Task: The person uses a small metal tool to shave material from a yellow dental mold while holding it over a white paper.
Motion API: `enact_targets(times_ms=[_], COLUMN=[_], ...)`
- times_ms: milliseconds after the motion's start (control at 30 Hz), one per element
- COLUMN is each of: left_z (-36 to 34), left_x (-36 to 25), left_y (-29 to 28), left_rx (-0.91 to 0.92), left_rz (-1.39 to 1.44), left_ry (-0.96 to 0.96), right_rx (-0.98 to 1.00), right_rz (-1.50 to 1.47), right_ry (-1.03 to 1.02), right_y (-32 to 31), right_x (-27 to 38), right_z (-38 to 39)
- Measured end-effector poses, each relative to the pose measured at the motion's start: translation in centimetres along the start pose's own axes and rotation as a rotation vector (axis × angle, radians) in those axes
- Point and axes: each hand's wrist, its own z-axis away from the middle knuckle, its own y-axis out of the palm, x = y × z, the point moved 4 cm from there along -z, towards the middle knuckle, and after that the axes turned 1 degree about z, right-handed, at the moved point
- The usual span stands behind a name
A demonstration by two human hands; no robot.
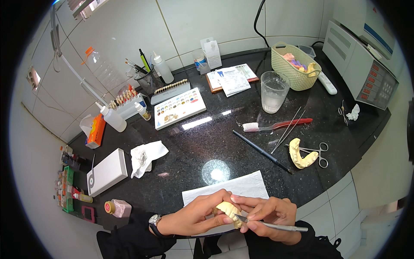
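Close to the table's front edge, my left hand (194,216) is closed round a cream-yellow plaster dental cast (228,209). My right hand (276,213) pinches a slim metal scalpel (280,226) like a pen, its blade tip at the side of the cast. The right fingers also rest near the cast, and part of it is hidden by both hands. Beneath them lies a white paper sheet (250,184). Off to the right, a second horseshoe-shaped dental cast (297,156) lies over scissor-handled forceps (323,155).
On the dark stone table (198,159) lie a dark brush (261,151), tweezers (286,129) and a red toothbrush (276,125). Farther back stand a water glass (274,93) and a green basket (297,73). Left are crumpled tissue (146,157), a white box (108,172) and a pink-filled jar (120,208).
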Motion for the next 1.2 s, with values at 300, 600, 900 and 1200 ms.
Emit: enact_targets(times_ms=[300,600,900,1200], left_z=[-0.16,-0.07,0.01,-0.13], left_x=[-0.23,-0.16,0.03,-0.28], left_y=[-0.07,0.06,-0.11,0.06], left_rx=[0.006,0.002,0.022,0.000], left_rz=[0.022,0.056,-0.002,0.033], left_ry=[0.002,-0.017,-0.007,0.007], right_rx=[0.015,-0.021,0.002,-0.030], right_rz=[0.007,0.057,0.010,0.035], right_ry=[-0.002,-0.045,0.002,-0.020], right_y=[0.11,0.11,-0.07,0.05], right_x=[-0.04,-0.16,-0.12,-0.16], right_z=[-0.23,0.04,-0.05,0.02])
